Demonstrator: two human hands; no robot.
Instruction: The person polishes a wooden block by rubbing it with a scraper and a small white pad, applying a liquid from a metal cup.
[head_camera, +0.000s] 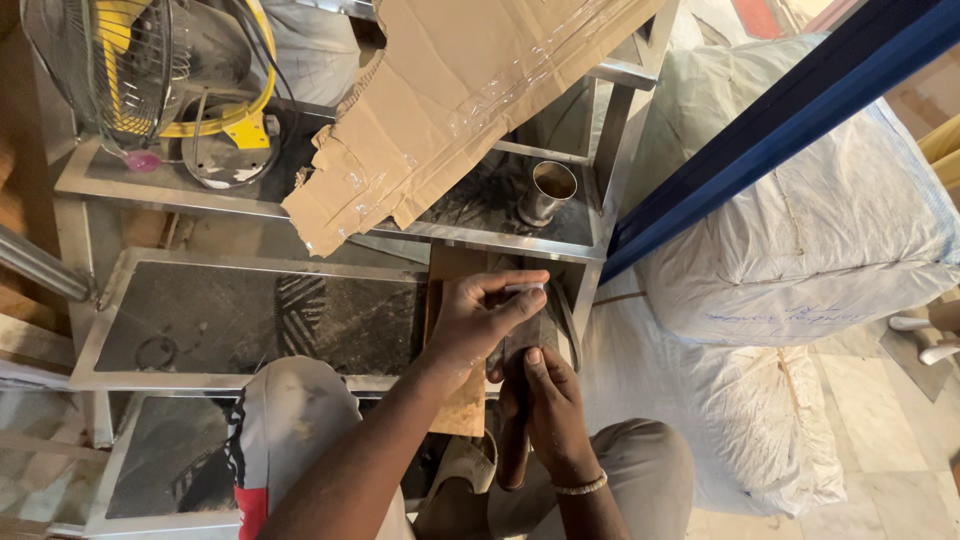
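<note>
A small pale piece (527, 287) is pinched between thumb and fingers of the left hand (480, 320), just near of the steel shelf rack (250, 205). What the piece is cannot be told. The right hand (550, 405), wearing a bracelet at the wrist, is closed round a dark elongated object (512, 440) held upright between the knees; its thumb is pressed against the object's upper part. The two hands are touching or nearly so. A brown board (462, 400) stands just left of the hands, behind the left forearm.

On the rack's far shelf a steel cup (546, 192) is seen, partly under a torn cardboard sheet (450, 110). A fan (150, 70) stands at far left. White sacks (800, 230) lie to the right.

Risks noted: the pale piece is held by a light fingertip pinch only and could slip if pressure is misjudged. The dark object is steadied by one hand; it could twist or slide downward. The right thumb lies close to the contact point and could be nicked.
</note>
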